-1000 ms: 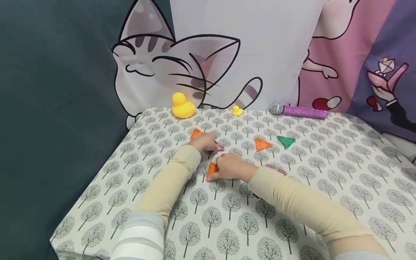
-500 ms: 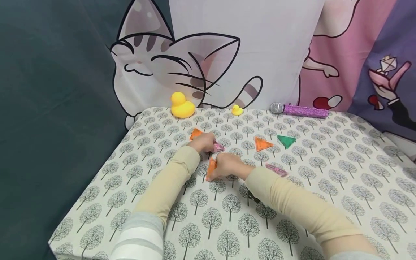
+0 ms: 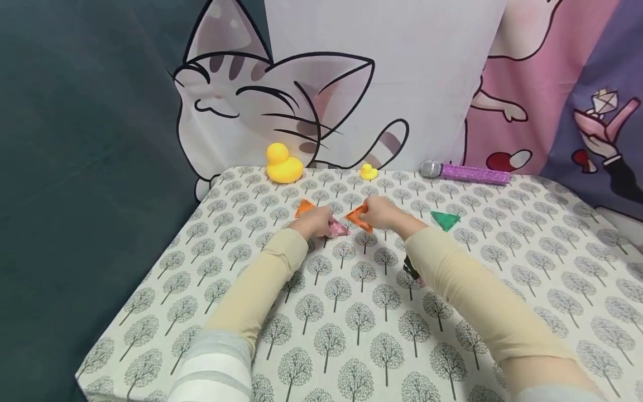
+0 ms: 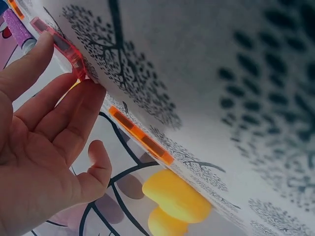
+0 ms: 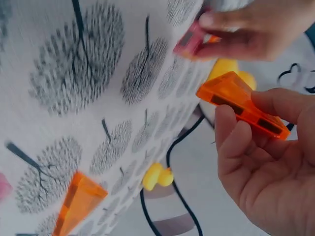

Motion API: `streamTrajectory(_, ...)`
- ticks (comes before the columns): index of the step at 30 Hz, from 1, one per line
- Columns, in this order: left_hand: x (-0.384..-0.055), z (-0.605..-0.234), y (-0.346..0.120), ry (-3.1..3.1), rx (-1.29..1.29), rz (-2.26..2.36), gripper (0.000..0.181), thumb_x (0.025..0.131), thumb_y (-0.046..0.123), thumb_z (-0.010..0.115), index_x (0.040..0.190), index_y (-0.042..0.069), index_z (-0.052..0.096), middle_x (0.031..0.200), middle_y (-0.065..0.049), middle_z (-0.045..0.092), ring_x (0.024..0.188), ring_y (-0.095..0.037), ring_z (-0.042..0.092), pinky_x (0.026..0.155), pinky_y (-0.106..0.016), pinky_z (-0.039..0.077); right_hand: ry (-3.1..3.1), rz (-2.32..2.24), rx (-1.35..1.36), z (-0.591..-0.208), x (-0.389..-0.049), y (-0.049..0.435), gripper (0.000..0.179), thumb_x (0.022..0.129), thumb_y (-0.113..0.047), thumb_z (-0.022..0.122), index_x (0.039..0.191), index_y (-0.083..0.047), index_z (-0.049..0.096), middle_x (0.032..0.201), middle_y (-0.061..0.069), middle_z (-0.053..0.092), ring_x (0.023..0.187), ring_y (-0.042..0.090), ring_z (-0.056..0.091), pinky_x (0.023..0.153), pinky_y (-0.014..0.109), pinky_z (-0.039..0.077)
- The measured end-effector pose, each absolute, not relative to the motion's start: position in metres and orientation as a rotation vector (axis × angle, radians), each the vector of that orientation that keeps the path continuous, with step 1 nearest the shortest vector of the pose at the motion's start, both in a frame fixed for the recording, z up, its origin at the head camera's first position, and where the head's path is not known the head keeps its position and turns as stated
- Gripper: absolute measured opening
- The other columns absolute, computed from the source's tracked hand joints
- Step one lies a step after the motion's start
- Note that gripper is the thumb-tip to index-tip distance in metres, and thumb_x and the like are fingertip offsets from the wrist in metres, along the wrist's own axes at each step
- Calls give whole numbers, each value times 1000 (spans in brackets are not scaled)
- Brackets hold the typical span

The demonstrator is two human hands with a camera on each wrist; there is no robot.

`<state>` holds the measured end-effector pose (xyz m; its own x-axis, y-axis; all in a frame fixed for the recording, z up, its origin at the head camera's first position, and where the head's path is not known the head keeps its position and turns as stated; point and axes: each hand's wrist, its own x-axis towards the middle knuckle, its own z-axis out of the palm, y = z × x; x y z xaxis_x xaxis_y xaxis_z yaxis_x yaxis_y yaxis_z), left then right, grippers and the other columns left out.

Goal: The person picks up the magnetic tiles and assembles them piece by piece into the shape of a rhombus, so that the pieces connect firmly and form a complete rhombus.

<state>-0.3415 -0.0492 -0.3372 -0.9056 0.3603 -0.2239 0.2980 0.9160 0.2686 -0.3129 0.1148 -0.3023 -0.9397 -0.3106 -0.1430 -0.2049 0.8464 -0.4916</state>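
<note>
I see the left hand (image 3: 315, 221) pinching the pink piece (image 3: 339, 229) and the right hand (image 3: 384, 214) pinching the orange triangle (image 3: 359, 218), near it toward 2 o'clock. I'd judge light edge grips and slow moves best: the translucent, dark-banded plastic looks slick. A flat green triangle (image 3: 445, 220) lies at 3 o'clock on the tree-patterned tabletop (image 3: 392, 368); a smooth, rounded duck (image 3: 284, 166), 11 o'clock.

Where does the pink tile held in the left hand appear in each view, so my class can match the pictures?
Head: the pink tile is slightly right of and below centre, held by the left hand.
Left wrist: pink tile at upper left.
Right wrist: pink tile near the top, right of centre.
Shared landmark: the large yellow duck, partly hidden in the right wrist view.
</note>
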Motion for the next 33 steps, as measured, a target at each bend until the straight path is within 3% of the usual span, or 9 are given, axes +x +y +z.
streamTrajectory(3,-341,-338,-50,2814,482,338,33,73,19,69,104,9,63,99,-3,59,76,-15,51,72,-29,42,2896,-593,-397,-306,-324,110,25,82,-7,52,58,-7,47,49,-2,39,40,6,28,40,17,26)
streamTrajectory(6,-341,-338,-50,2821,466,339,29,72,20,70,99,10,64,93,-1,61,76,-15,52,72,-29,41,2939,-554,-394,-311,-330,100,32,79,-3,51,51,-11,38,45,-3,32,38,7,25,39,19,27)
streamTrajectory(9,-341,-338,-49,2837,452,333,25,72,21,71,93,10,64,86,0,61,74,-15,52,70,-30,41,2970,-548,-345,-315,-332,90,26,77,-1,50,55,-9,40,48,0,36,39,10,29,39,20,30)
streamTrajectory(15,-340,-338,-50,2869,443,321,19,71,21,71,86,10,63,80,1,59,72,-15,51,65,-28,40,3040,-434,-208,-323,-337,78,4,78,-6,54,76,-3,53,73,11,53,58,20,48,45,26,40)
streamTrajectory(21,-340,-338,-49,2867,450,324,15,70,19,71,78,10,61,70,1,55,66,-14,48,60,-25,38,3020,-457,-172,-332,-343,72,8,77,-11,56,79,-4,53,77,12,53,65,21,51,50,27,42)
streamTrajectory(29,-339,-339,-49,2855,449,390,18,71,14,71,86,8,63,76,2,58,70,-14,51,63,-25,41,2964,-559,-206,-329,-341,77,7,76,-7,57,71,-5,54,74,8,53,61,18,49,51,26,42)
streamTrajectory(33,-340,-336,-55,2759,485,483,24,73,12,68,95,5,62,82,-2,59,73,-16,54,65,-26,44,2945,-543,-260,-328,-340,79,2,76,-5,56,77,-3,54,74,8,53,64,20,50,53,27,43)
